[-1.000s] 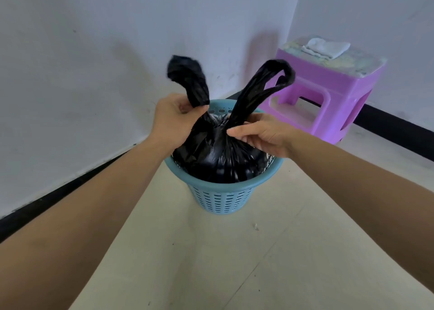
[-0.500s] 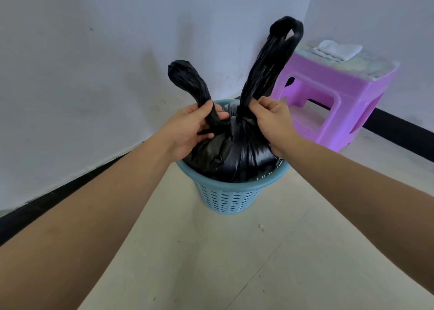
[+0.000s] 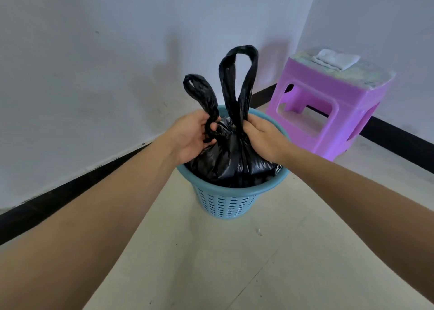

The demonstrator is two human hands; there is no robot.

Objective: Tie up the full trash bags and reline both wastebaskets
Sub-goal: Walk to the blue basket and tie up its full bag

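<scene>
A full black trash bag (image 3: 230,162) bulges out of a blue slotted wastebasket (image 3: 225,204) on the floor. Two handle loops stick up from the bag's gathered top. My left hand (image 3: 195,137) grips the base of the shorter left loop (image 3: 200,94). My right hand (image 3: 263,138) grips the base of the taller right loop (image 3: 238,79). Both loops stand upright and apart, and the bag's neck is pinched between my hands. Only one wastebasket is in view.
A purple plastic stool (image 3: 328,108) stands to the right of the basket against the wall, with a folded white cloth (image 3: 335,58) on top. White walls with a black skirting (image 3: 70,190) meet in a corner behind the basket. The floor is pale tile.
My hands have shifted from the bag's sides to its top, closer together, each gripping a handle base. The right loop rose upright, then dropped slightly. The view moved a little.
</scene>
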